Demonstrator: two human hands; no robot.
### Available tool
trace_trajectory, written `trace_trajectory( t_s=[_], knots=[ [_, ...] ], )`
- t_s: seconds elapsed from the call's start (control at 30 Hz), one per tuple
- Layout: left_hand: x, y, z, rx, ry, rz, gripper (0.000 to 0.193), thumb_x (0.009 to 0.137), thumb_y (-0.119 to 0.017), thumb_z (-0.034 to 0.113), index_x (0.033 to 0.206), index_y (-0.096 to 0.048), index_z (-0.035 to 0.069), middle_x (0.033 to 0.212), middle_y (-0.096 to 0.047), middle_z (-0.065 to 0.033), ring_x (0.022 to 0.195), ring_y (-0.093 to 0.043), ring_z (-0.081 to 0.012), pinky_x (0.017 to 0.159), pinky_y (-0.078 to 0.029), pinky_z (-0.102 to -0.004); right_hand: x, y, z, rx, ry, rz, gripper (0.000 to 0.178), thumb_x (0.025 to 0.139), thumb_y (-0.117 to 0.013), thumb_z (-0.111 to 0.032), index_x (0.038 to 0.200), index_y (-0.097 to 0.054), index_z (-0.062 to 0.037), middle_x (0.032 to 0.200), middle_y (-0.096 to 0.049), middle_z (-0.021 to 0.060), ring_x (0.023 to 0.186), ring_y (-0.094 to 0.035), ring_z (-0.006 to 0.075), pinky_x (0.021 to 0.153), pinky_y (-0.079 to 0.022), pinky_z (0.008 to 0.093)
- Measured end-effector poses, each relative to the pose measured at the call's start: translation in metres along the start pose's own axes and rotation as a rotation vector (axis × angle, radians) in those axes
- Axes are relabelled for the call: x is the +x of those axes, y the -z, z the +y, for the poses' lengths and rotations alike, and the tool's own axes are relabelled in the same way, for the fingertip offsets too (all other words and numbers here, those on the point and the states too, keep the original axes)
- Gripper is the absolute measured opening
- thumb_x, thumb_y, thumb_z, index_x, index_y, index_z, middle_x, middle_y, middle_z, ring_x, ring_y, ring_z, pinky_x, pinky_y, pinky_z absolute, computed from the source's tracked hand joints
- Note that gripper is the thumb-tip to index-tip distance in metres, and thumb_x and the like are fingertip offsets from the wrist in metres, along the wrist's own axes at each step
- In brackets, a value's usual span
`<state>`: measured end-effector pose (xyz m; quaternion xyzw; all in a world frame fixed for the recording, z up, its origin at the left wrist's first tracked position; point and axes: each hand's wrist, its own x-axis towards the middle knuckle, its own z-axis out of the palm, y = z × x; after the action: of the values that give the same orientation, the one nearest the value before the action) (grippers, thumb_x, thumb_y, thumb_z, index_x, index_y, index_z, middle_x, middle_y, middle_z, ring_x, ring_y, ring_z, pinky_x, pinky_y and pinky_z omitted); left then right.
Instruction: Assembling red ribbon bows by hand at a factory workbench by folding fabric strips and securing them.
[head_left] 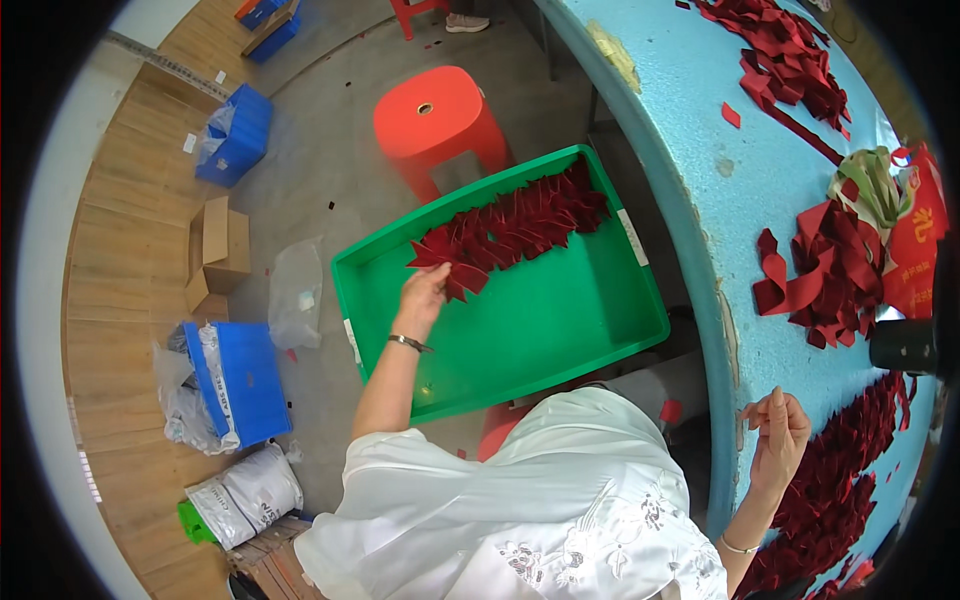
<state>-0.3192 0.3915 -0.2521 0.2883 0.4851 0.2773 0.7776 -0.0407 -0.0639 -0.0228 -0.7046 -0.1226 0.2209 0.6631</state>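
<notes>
A green plastic tray (520, 340) lies tilted before me, with a row of dark red folded ribbon pieces (520, 225) along its far side. My left hand (427, 293) is inside the tray at the row's left end. Its fingers are closed on a pointed red ribbon piece (466, 281), which touches the others. My right hand (779, 432) is at the edge of the light blue table (690, 190), its fingers bent but apart, with nothing visible in them. Beside it on the table is a dense spread of dark red ribbon pieces (825, 490).
Loose red ribbon strips (825, 275) lie on the table near a red printed bag (915, 235) and a dark cylinder (900, 346). Beyond the tray stands a red stool (435, 120). Blue bins (245, 385), a cardboard box (220, 250) and a white sack (250, 495) line the left wall.
</notes>
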Motion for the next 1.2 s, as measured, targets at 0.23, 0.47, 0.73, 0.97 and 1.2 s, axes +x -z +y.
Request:
trace_trajectory(
  t_s=[0.23,0.47,0.73,0.97,1.2],
  knots=[
    [0.031,0.066,0.011,0.032,0.042,0.127,0.019,0.083,-0.071,0.004,0.098,-0.06,0.008,0.094,-0.066,-0.0036,0.088,-0.061,-0.0171,0.083,-0.047,-0.0333,-0.002,-0.011,-0.001,-0.094,-0.029,-0.046,0.03,0.098,-0.057,-0.021,0.074,-0.057,-0.0022,0.065,-0.053,0.0023,0.057,-0.048,0.0114,0.064,-0.046,0.03],
    [0.043,0.082,0.012,0.07,0.024,0.088,0.022,0.083,-0.072,0.006,0.102,-0.06,0.009,0.094,-0.066,-0.0021,0.089,-0.06,-0.0162,0.083,-0.045,-0.0356,-0.007,-0.014,0.0,-0.169,-0.051,-0.027,0.03,0.097,-0.058,-0.022,0.076,-0.06,-0.0014,0.066,-0.058,0.0032,0.059,-0.053,0.0119,0.058,-0.042,0.0258],
    [0.04,0.075,0.02,0.104,0.044,0.045,0.022,0.083,-0.072,0.007,0.101,-0.06,0.009,0.092,-0.065,-0.0007,0.084,-0.058,-0.0144,0.079,-0.044,-0.0329,-0.011,-0.015,0.002,-0.217,-0.044,-0.037,0.029,0.097,-0.059,-0.021,0.075,-0.061,-0.0011,0.067,-0.059,0.0032,0.06,-0.054,0.0117,0.056,-0.04,0.0245],
    [0.042,0.097,0.058,0.319,0.082,-0.057,0.01,0.077,-0.07,0.001,0.082,-0.063,0.007,0.08,-0.065,-0.0002,0.074,-0.059,-0.0128,0.068,-0.045,-0.0301,-0.01,-0.017,0.0,-0.25,-0.058,-0.048,0.03,0.096,-0.06,-0.022,0.075,-0.061,-0.0009,0.065,-0.059,0.0033,0.06,-0.054,0.0115,0.057,-0.04,0.0247],
    [-0.001,-0.034,0.112,1.883,0.017,-0.126,0.008,0.071,-0.059,0.005,0.064,-0.062,0.002,0.07,-0.066,-0.0108,0.075,-0.064,-0.0272,0.074,-0.048,-0.0377,-0.011,-0.02,0.005,-0.252,-0.076,-0.041,0.031,0.096,-0.061,-0.024,0.074,-0.061,-0.0011,0.066,-0.059,0.0035,0.06,-0.054,0.0113,0.057,-0.04,0.0247]
  ],
)
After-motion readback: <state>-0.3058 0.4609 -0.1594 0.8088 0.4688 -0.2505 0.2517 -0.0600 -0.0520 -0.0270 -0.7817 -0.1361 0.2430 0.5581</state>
